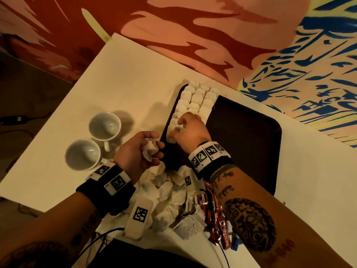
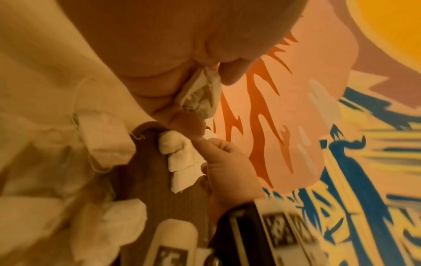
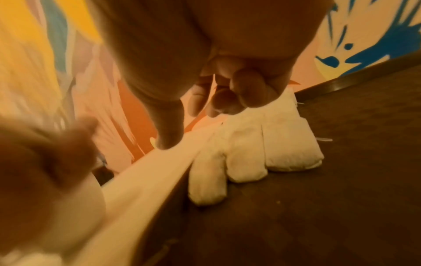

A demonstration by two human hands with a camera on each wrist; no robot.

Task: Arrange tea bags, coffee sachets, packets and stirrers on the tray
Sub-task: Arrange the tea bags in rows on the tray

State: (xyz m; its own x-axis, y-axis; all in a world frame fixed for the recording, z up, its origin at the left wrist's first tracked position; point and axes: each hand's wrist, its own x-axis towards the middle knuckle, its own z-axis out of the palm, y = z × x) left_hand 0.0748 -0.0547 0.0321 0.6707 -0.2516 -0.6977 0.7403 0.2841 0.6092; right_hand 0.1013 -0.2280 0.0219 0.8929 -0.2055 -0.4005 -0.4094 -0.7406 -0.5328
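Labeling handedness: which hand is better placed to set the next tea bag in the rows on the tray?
Right. The right hand is already over the tray at the near end of the tea bag rows. The left hand holds spare tea bags beside the tray, feeding.

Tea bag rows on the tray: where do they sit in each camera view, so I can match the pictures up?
Head: tea bag rows at centre, along one tray edge, beyond the right hand.
Left wrist: tea bag rows at lower centre, only their near end, beside the right hand's fingers.
Right wrist: tea bag rows at centre right, below the curled fingers.
Shared landmark: the dark tray beneath them, seen in all three.
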